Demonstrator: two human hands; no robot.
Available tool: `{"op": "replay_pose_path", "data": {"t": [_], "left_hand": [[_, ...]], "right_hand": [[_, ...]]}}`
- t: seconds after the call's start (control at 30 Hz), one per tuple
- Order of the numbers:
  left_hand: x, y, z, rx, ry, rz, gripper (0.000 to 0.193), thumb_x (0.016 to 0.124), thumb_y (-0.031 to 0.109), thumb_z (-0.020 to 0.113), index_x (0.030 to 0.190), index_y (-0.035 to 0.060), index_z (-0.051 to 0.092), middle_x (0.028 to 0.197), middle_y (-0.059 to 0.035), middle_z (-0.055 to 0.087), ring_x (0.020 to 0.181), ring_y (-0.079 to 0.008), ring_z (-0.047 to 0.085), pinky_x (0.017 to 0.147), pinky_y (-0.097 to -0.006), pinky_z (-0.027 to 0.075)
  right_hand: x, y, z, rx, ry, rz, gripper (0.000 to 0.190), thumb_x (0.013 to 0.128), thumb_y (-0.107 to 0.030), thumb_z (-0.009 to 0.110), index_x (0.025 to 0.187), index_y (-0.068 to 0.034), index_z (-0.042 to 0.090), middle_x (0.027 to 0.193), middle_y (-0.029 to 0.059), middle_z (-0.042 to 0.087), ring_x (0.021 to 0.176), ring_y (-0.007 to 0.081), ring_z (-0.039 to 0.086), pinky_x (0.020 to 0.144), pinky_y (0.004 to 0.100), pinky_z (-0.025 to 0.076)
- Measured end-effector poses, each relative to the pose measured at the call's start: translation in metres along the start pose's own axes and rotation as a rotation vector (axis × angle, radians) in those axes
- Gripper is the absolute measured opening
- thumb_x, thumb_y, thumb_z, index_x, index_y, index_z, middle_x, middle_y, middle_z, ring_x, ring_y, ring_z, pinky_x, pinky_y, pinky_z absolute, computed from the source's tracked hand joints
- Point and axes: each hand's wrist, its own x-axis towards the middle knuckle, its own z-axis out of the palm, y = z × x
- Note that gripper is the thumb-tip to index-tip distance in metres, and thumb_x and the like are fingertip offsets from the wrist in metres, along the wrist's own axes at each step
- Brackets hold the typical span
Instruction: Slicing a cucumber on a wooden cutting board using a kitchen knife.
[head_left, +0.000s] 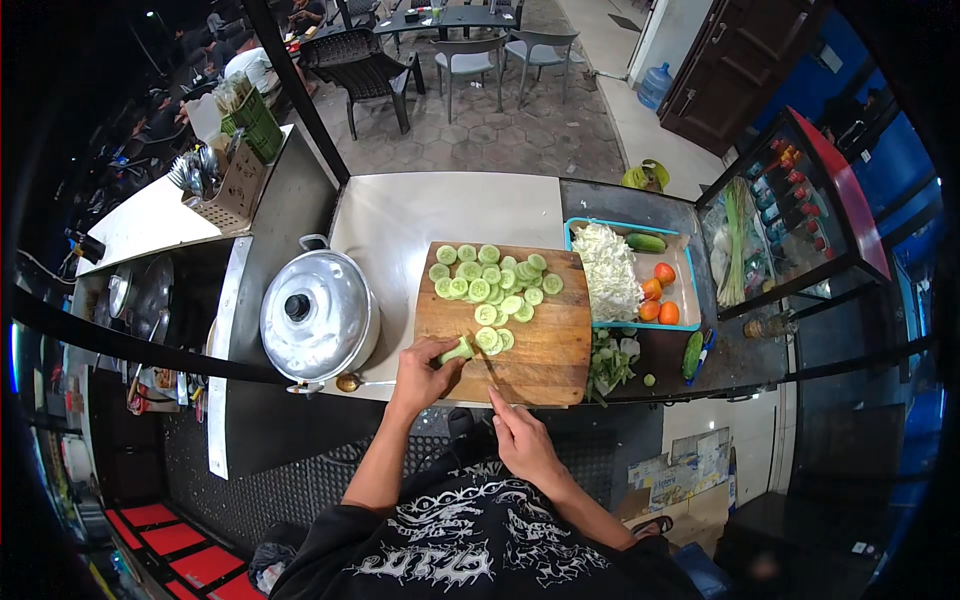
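A wooden cutting board (551, 352) lies on the counter in front of me. My left hand (424, 371) grips a cucumber piece (459, 350) at the board's left side, its cut end facing right. Beside that end, my right hand (521, 435) holds a knife (484, 369), the blade over the board and the handle hidden in my fingers. Several round cucumber slices (480, 289) cover the upper middle of the board. A few more slices (491, 341) lie just right of the cucumber piece and blade.
A lidded aluminium pot (319, 319) stands left, with a spoon (349, 383) near it. Right is a blue-rimmed tray (694, 281) with shredded cabbage (607, 262), a cucumber (645, 242) and tomatoes (664, 274). Leafy greens (611, 364) and another cucumber (693, 355) lie below it. A glass display case (795, 210) stands far right.
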Motion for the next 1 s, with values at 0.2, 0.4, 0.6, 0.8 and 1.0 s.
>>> {"op": "replay_pose_path", "data": {"t": [0.2,0.4,0.6,0.8,1.0], "left_hand": [[0.0,-0.007,0.001,0.018,-0.009,0.027,0.034,0.076,0.004,0.084,0.109,-0.001,0.076,0.093,-0.0178,0.073,0.073,-0.0247,0.066,0.067,-0.033,0.053],[0.001,-0.005,0.0,0.002,-0.021,0.005,0.034,0.076,0.004,0.083,0.11,-0.001,0.076,0.098,-0.0186,0.074,0.08,-0.0278,0.069,0.071,-0.0341,0.055],[0.0,-0.007,0.003,-0.013,0.004,0.096,0.032,0.077,0.001,0.081,0.108,-0.0019,0.076,0.101,-0.0177,0.074,0.087,-0.0295,0.07,0.072,-0.0351,0.056],[0.0,-0.002,0.0,-0.01,-0.011,0.081,0.031,0.077,0.001,0.081,0.108,-0.0022,0.076,0.102,-0.0177,0.074,0.085,-0.0288,0.07,0.071,-0.0341,0.056],[0.001,-0.006,-0.001,-0.01,-0.016,0.019,0.033,0.079,0.003,0.081,0.111,-0.0017,0.075,0.101,-0.0182,0.074,0.082,-0.0279,0.07,0.07,-0.0335,0.056]], "right_hand": [[0.0,-0.001,0.003,-0.01,-0.008,0.018,0.052,0.1,-0.011,0.055,0.151,-0.014,0.048,0.092,0.0232,0.062,0.083,0.0429,0.064,0.075,0.0473,0.052],[0.005,-0.003,0.007,-0.065,-0.002,0.009,0.052,0.1,-0.013,0.054,0.151,-0.015,0.047,0.096,0.0259,0.063,0.084,0.0459,0.065,0.076,0.051,0.054],[0.017,0.001,0.016,-0.144,-0.015,0.058,0.053,0.099,-0.013,0.053,0.152,-0.015,0.047,0.096,0.0267,0.063,0.085,0.0464,0.065,0.077,0.0508,0.054],[0.009,0.009,0.019,-0.142,-0.002,0.07,0.053,0.1,-0.013,0.053,0.152,-0.015,0.047,0.091,0.0257,0.063,0.082,0.046,0.064,0.075,0.0512,0.053],[-0.02,0.01,-0.003,-0.078,-0.045,0.116,0.051,0.098,-0.011,0.057,0.149,-0.016,0.051,0.086,0.0224,0.062,0.08,0.0425,0.065,0.074,0.0476,0.053]]}}
